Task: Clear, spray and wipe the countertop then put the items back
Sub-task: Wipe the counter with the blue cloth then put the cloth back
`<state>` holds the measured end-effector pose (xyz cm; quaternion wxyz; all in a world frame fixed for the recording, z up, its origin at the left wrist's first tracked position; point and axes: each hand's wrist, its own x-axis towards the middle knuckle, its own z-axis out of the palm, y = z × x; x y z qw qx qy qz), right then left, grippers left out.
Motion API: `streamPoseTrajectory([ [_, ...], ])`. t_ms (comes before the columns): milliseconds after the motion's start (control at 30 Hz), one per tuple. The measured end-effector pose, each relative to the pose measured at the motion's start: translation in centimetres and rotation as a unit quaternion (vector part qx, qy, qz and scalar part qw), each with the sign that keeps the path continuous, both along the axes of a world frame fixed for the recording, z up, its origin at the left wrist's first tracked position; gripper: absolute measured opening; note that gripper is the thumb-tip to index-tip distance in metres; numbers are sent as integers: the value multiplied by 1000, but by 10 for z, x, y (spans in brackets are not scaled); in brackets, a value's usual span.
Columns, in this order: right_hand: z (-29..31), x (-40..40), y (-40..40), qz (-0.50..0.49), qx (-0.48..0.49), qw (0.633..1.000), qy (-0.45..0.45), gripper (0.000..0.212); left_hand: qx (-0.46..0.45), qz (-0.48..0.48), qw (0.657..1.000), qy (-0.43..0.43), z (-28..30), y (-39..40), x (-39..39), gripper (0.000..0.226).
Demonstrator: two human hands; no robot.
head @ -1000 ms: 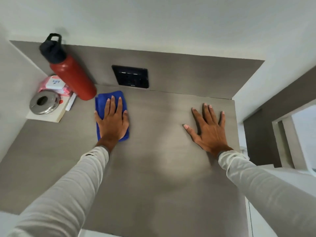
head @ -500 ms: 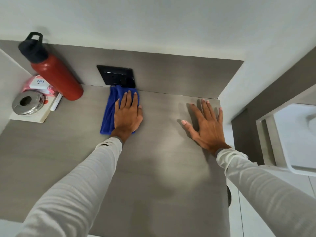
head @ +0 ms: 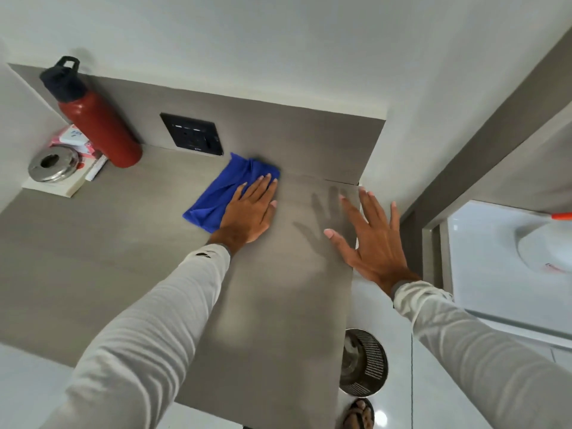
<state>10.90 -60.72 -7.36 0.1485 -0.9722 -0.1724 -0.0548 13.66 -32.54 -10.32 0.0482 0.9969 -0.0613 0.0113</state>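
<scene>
The grey countertop [head: 123, 243] fills the middle of the view. A blue cloth [head: 216, 196] lies on it near the back wall, just right of the black socket [head: 193, 134]. My left hand [head: 249, 212] presses flat on the cloth's right part, fingers pointing toward the wall. My right hand [head: 371, 239] is spread with fingers apart at the counter's right edge and holds nothing; its shadow falls on the counter to its left.
A red bottle [head: 99, 125] with a black cap stands at the back left. Beside it, a round steel container [head: 53, 164] sits on a white book [head: 62, 188] near a pink packet [head: 72, 137]. A metal bin [head: 365, 363] and a sandalled foot [head: 359, 413] are below the counter's right edge.
My left hand has slid the blue cloth rightward along the back wall, from beside the bottle to past the socket. My right hand has shifted to the counter's right edge.
</scene>
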Motion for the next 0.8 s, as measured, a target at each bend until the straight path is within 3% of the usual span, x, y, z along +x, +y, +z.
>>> streamPoseTrajectory([
  [167,-2,5,19,24,-9,1000,3,78,5,75,997,-21,2,39,1,63],
  [367,1,18,60,31,-10,999,39,73,-20,55,998,-8,13,77,7,72],
  [500,5,30,101,61,21,997,45,55,-94,80,989,-79,16,85,1,46],
  [600,10,46,136,78,77,991,77,44,-93,147,983,-58,15,88,-14,50],
  [733,22,76,186,-23,185,975,118,37,-72,140,987,-30,13,83,-23,54],
  [800,24,88,205,4,136,986,92,38,-59,112,992,-28,13,84,-21,52],
])
